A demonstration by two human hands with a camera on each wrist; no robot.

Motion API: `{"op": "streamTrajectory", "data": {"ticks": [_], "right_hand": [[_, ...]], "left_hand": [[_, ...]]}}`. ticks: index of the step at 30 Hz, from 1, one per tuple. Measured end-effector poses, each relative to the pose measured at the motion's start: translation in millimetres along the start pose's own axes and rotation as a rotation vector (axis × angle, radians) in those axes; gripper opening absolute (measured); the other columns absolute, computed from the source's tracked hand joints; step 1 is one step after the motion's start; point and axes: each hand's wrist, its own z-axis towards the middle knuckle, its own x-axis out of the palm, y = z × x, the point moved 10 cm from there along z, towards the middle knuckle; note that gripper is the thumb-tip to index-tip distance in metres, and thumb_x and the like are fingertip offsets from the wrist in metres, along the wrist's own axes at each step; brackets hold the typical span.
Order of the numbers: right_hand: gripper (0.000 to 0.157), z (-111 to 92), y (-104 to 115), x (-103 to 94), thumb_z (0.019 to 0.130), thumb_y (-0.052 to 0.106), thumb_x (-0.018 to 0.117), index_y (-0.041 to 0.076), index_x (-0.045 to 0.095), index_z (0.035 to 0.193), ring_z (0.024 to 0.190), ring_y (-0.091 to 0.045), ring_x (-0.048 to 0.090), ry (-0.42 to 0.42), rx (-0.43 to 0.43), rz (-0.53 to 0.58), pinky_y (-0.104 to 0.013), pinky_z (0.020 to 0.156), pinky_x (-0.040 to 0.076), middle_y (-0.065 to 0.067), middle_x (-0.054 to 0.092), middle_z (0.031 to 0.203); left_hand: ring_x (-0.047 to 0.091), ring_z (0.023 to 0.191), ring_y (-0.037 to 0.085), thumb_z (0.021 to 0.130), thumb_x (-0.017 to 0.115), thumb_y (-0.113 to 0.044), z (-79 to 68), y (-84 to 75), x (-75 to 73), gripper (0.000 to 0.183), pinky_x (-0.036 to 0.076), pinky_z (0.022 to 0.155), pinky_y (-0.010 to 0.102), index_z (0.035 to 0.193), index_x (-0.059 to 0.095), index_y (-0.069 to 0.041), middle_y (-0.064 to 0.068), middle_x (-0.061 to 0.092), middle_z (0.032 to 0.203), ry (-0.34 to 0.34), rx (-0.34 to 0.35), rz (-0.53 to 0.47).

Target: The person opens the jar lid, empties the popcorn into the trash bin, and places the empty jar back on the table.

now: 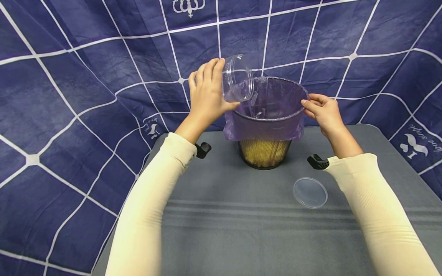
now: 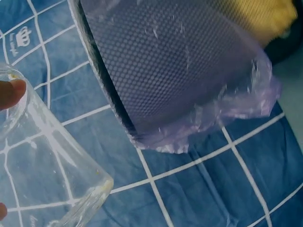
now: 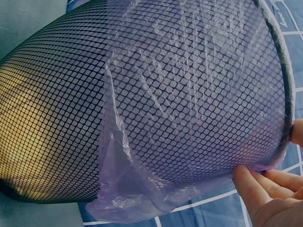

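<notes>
My left hand [image 1: 208, 90] grips a clear plastic jar [image 1: 238, 78], tipped on its side with its mouth toward the bin. Small yellowish specks cling inside it near the rim in the left wrist view. The black mesh waste bin [image 1: 265, 163] stands upright, lined with a purple plastic bag [image 1: 266, 130] folded down over its outside. Through the lower mesh shows something yellow [image 3: 28, 127]. At the bin's right side my right hand [image 1: 324, 113] pinches the bag-covered rim, thumb at the top edge and fingers against the outer wall.
A clear round lid [image 1: 310, 192] lies flat on the grey tabletop [image 1: 221, 237], in front of the bin to the right. Blue cloth with white grid lines [image 1: 114, 99] hangs behind the bin and along both sides of the table.
</notes>
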Motion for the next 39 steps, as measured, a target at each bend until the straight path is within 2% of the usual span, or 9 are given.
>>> {"op": "streamTrajectory", "data": {"ticks": [7, 12, 15, 19, 25, 28, 31, 35, 39], "right_hand": [[0.064, -1, 0, -0.8, 0.081, 0.011, 0.064, -0.015, 0.032, 0.130, 0.079, -0.003, 0.059, -0.004, 0.005, 0.007, -0.015, 0.071, 0.047, -0.008, 0.052, 0.099], [0.064, -1, -1, 0.8, 0.082, 0.012, 0.064, -0.014, 0.031, 0.131, 0.083, -0.004, 0.058, 0.001, 0.005, -0.002, -0.016, 0.072, 0.046, -0.015, 0.049, 0.108], [0.064, 0, -1, 0.2, 0.082, 0.012, 0.064, -0.014, 0.032, 0.131, 0.082, -0.004, 0.058, -0.005, 0.003, -0.007, -0.016, 0.073, 0.046, -0.015, 0.049, 0.109], [0.064, 0, -2, -1.0, 0.081, 0.011, 0.065, -0.014, 0.033, 0.130, 0.081, -0.004, 0.058, -0.012, 0.007, -0.005, -0.017, 0.074, 0.046, -0.011, 0.051, 0.103], [0.065, 1, -3, -0.7, 0.082, 0.012, 0.064, -0.012, 0.031, 0.132, 0.085, -0.005, 0.058, -0.003, 0.015, -0.006, -0.018, 0.076, 0.045, -0.015, 0.049, 0.110], [0.065, 1, -4, -0.4, 0.082, 0.012, 0.064, -0.012, 0.031, 0.132, 0.086, -0.005, 0.058, -0.003, 0.018, -0.006, -0.018, 0.076, 0.045, -0.017, 0.047, 0.112], [0.064, 0, -3, -0.7, 0.082, 0.011, 0.064, -0.013, 0.032, 0.131, 0.084, -0.005, 0.057, -0.008, 0.015, -0.002, -0.018, 0.075, 0.046, -0.013, 0.051, 0.106], [0.064, 1, -2, -0.9, 0.081, 0.011, 0.065, -0.014, 0.032, 0.130, 0.083, -0.004, 0.058, -0.011, 0.013, 0.007, -0.017, 0.073, 0.047, -0.005, 0.055, 0.098], [0.065, 1, -2, -0.8, 0.081, 0.012, 0.065, -0.014, 0.032, 0.131, 0.083, -0.004, 0.058, -0.011, 0.022, -0.001, -0.016, 0.072, 0.046, -0.007, 0.054, 0.100]], "left_hand": [[0.031, 0.121, 0.021, 0.048, 0.080, -0.054, -16.2, 15.5, -2.2, 0.105, 0.021, 0.097, 0.032, 0.132, 0.035, -0.011, 0.003, 0.037, 0.133, -0.045, -0.139, -0.222], [0.036, 0.116, 0.017, 0.046, 0.080, -0.055, -30.2, 23.9, -0.9, 0.105, 0.027, 0.093, 0.029, 0.131, 0.036, -0.012, 0.000, 0.043, 0.127, -0.058, -0.229, -0.370], [0.038, 0.114, 0.013, 0.046, 0.082, -0.050, -38.0, 24.3, -0.1, 0.103, 0.028, 0.091, 0.027, 0.130, 0.037, -0.011, 0.000, 0.045, 0.124, -0.066, -0.245, -0.493], [0.040, 0.110, 0.008, 0.048, 0.086, -0.038, -48.6, 20.5, 2.6, 0.098, 0.030, 0.092, 0.022, 0.127, 0.038, -0.007, 0.002, 0.046, 0.121, -0.074, -0.232, -0.692], [0.045, 0.106, 0.008, 0.051, 0.087, -0.029, -72.0, 17.1, 21.1, 0.093, 0.036, 0.088, 0.024, 0.126, 0.036, -0.012, 0.000, 0.046, 0.121, -0.006, -0.308, -0.897], [0.046, 0.107, 0.013, 0.052, 0.087, -0.025, -84.4, 15.5, 30.9, 0.091, 0.038, 0.089, 0.027, 0.126, 0.036, -0.012, 0.003, 0.047, 0.122, 0.020, -0.336, -0.954], [0.044, 0.112, 0.017, 0.052, 0.087, -0.022, -95.5, 15.5, 41.0, 0.092, 0.036, 0.092, 0.029, 0.127, 0.035, -0.011, 0.006, 0.046, 0.123, 0.039, -0.352, -0.992], [0.041, 0.116, 0.019, 0.053, 0.087, -0.018, -110.3, 17.4, 56.1, 0.093, 0.033, 0.095, 0.031, 0.129, 0.034, -0.009, 0.008, 0.045, 0.126, 0.077, -0.371, -1.003], [0.042, 0.115, 0.021, 0.052, 0.087, -0.015, -128.4, 17.2, 72.3, 0.094, 0.033, 0.094, 0.032, 0.129, 0.034, -0.005, 0.010, 0.046, 0.125, 0.108, -0.381, -0.994]]}}
